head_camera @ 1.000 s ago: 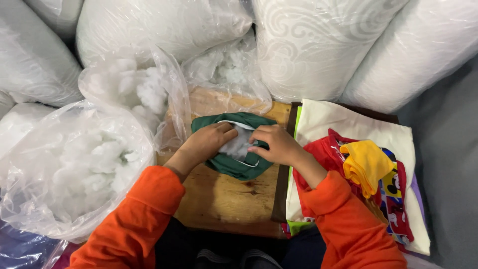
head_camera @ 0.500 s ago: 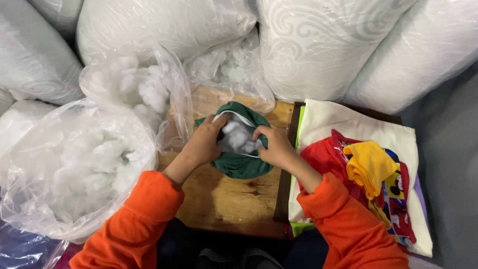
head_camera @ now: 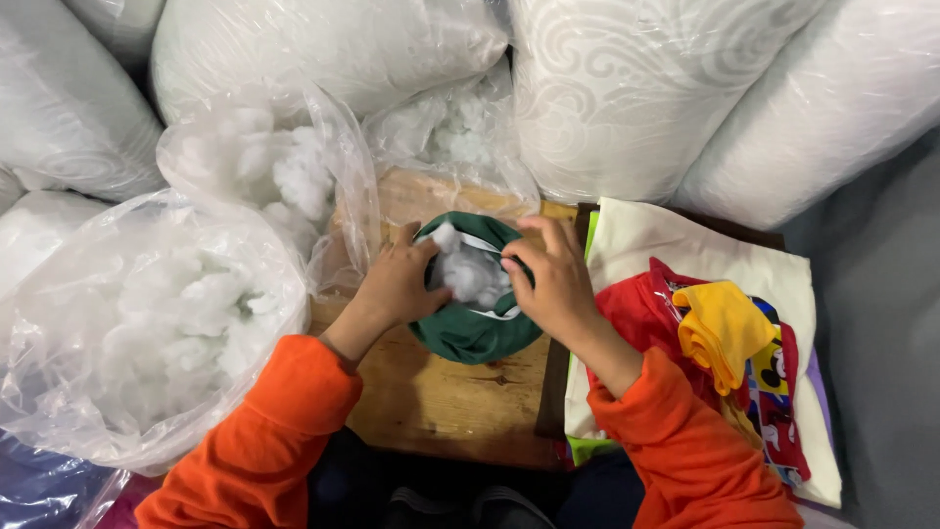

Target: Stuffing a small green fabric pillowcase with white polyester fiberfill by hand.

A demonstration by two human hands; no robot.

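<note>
Big white rolls wrapped in clear plastic (head_camera: 627, 88) stand behind the wooden desk (head_camera: 441, 402). To the right lies a cream cloth (head_camera: 685, 240), with red fabric (head_camera: 641, 304) and a folded yellow cloth (head_camera: 725, 328) on top.

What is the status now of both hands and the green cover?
Left hand and right hand both grip green cover at its opening. White stuffing shows inside. Cover on wooden board; nothing in the way.
</note>
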